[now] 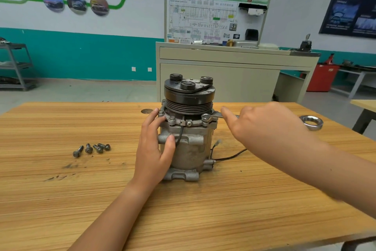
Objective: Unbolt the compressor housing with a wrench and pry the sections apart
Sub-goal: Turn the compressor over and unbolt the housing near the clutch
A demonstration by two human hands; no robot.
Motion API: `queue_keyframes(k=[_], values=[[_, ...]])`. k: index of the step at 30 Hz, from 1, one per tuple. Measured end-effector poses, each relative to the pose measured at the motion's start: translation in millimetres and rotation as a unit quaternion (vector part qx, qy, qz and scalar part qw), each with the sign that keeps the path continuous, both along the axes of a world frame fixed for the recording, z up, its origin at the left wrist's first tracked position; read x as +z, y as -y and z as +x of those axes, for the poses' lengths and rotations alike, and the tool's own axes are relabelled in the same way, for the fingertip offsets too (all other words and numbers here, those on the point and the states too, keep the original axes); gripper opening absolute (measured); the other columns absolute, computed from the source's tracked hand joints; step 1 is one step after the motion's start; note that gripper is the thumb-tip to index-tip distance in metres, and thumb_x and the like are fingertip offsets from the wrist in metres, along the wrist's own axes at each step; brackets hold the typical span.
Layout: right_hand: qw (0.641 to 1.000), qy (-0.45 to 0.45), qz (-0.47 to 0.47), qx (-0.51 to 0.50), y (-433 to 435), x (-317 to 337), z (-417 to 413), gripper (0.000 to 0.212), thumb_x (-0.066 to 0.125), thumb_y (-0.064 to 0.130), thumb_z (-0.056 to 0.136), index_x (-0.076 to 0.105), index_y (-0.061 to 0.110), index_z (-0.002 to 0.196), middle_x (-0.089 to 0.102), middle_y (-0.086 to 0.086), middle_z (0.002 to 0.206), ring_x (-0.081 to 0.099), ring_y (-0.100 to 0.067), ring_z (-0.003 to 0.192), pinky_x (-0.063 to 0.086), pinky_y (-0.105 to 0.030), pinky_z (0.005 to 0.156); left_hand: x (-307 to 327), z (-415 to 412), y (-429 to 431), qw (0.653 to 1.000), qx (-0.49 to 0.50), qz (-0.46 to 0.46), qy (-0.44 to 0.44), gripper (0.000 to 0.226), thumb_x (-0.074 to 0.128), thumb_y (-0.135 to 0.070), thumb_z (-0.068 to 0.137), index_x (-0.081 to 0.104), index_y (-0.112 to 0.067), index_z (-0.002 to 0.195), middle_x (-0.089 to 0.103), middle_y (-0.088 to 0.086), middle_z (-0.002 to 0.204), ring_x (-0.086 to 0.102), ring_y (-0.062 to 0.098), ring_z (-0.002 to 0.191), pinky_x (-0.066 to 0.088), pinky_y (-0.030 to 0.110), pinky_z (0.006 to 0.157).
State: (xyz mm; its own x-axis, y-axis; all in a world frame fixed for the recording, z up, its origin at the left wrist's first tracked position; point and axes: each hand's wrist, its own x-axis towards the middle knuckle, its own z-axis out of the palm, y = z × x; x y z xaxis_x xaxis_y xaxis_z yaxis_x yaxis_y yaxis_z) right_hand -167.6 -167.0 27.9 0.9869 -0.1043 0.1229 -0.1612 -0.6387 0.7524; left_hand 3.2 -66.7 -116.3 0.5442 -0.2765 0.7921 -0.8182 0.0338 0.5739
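A grey metal compressor (189, 149) stands upright on the wooden table (81, 200), its black pulley (189, 94) on top. My left hand (156, 145) grips the left side of the housing, thumb on the front, fingers reaching up to the flange bolts. A silver wrench (215, 116) sits with its ring end on a bolt (205, 117) at the flange's right side. My right hand (264, 126) holds the wrench shaft, index finger stretched along it. The wrench's far ring end (311, 121) sticks out past my hand.
Several removed bolts (91, 148) lie on the table left of the compressor. A black wire (230, 157) trails from its base to the right. A beige training bench (234, 67) with a wiring board stands behind the table. A second table's corner (364, 106) shows at right.
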Motion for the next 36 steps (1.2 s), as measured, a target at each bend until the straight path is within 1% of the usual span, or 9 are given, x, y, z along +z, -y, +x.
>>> queue_keyframes(k=[11, 14, 18, 24, 26, 28, 29, 32, 36], values=[[0.999, -0.002, 0.022, -0.033, -5, -19, 3, 0.069, 0.038, -0.013, 0.085, 0.000, -0.009, 0.142, 0.026, -0.004, 0.058, 0.024, -0.014, 0.044, 0.014, -0.026, 0.037, 0, -1, 0, 1.000, -0.007, 0.000, -0.016, 0.043, 0.041, -0.039, 0.086, 0.041, -0.026, 0.127, 0.027, -0.018, 0.143, 0.021, -0.009, 0.134, 0.018, 0.004, 0.104], [0.999, 0.035, 0.021, -0.022, 4, -14, 3, 0.066, 0.038, -0.006, 0.088, 0.005, 0.002, 0.145, 0.030, -0.002, 0.058, 0.027, -0.014, 0.044, 0.016, -0.026, 0.037, 0, -1, 0, 1.000, -0.005, 0.001, -0.015, 0.043, 0.041, -0.040, 0.086, 0.041, -0.026, 0.127, 0.027, -0.018, 0.143, 0.021, -0.011, 0.133, 0.018, 0.003, 0.104], [0.992, 0.095, 0.087, -0.002, 32, -6, 4, 0.053, 0.030, 0.022, 0.095, 0.013, 0.032, 0.145, 0.036, 0.007, 0.062, 0.031, -0.011, 0.048, 0.021, -0.024, 0.041, 0, -1, 0, 1.000, -0.005, -0.003, -0.018, 0.043, 0.041, -0.040, 0.086, 0.041, -0.027, 0.127, 0.029, -0.015, 0.143, 0.021, -0.012, 0.133, 0.018, 0.003, 0.103], [0.991, 0.119, 0.067, 0.005, 69, -13, 33, 0.053, 0.039, 0.002, 0.089, 0.034, 0.030, 0.133, 0.032, 0.006, 0.059, 0.034, -0.014, 0.049, 0.018, -0.025, 0.042, -1, 1, 1, 1.000, -0.005, -0.005, -0.015, 0.042, 0.041, -0.039, 0.086, 0.041, -0.028, 0.127, 0.027, -0.021, 0.141, 0.022, -0.012, 0.133, 0.018, 0.001, 0.102], [0.988, 0.132, 0.075, 0.031, 79, -19, 47, 0.043, 0.041, -0.001, 0.088, 0.043, 0.021, 0.125, 0.038, 0.005, 0.062, 0.043, -0.019, 0.059, 0.026, -0.024, 0.050, -2, 1, 1, 1.000, -0.004, -0.004, -0.015, 0.042, 0.041, -0.039, 0.086, 0.041, -0.029, 0.127, 0.027, -0.021, 0.141, 0.022, -0.011, 0.133, 0.018, 0.001, 0.102], [0.983, 0.148, 0.085, 0.073, 85, -26, 59, 0.036, 0.044, -0.006, 0.086, 0.053, 0.011, 0.117, 0.060, -0.003, 0.078, 0.057, -0.025, 0.077, 0.042, -0.032, 0.075, -2, 1, 1, 1.000, -0.004, -0.003, -0.017, 0.041, 0.042, -0.039, 0.086, 0.041, -0.030, 0.127, 0.028, -0.019, 0.142, 0.022, -0.011, 0.133, 0.018, 0.002, 0.102], [0.975, 0.175, 0.089, 0.107, 89, -31, 64, 0.032, 0.050, -0.009, 0.083, 0.060, 0.006, 0.109, 0.066, -0.009, 0.083, 0.062, -0.027, 0.083, 0.044, -0.039, 0.085, -2, 1, 1, 1.000, -0.003, -0.003, -0.018, 0.042, 0.042, -0.039, 0.086, 0.041, -0.030, 0.127, 0.029, -0.017, 0.142, 0.022, -0.010, 0.133, 0.018, 0.002, 0.103], [0.928, 0.282, 0.121, 0.211, 91, -44, 79, 0.021, 0.067, -0.013, 0.069, 0.069, -0.001, 0.086, 0.070, -0.014, 0.076, 0.068, -0.028, 0.075, 0.051, -0.043, 0.079, -3, 1, 0, 1.000, 0.001, 0.000, -0.022, 0.042, 0.042, -0.040, 0.086, 0.041, -0.030, 0.127, 0.031, -0.009, 0.144, 0.024, -0.008, 0.134, 0.019, 0.002, 0.103], [0.864, 0.358, 0.301, 0.185, 87, -50, 76, 0.024, 0.057, 0.002, 0.088, 0.064, 0.003, 0.111, 0.070, -0.014, 0.083, 0.065, -0.030, 0.075, 0.051, -0.041, 0.076, -4, -1, -1, 1.000, 0.004, 0.005, -0.029, 0.042, 0.041, -0.043, 0.086, 0.041, -0.030, 0.126, 0.030, -0.007, 0.145, 0.022, -0.012, 0.132, 0.019, -0.001, 0.100]])
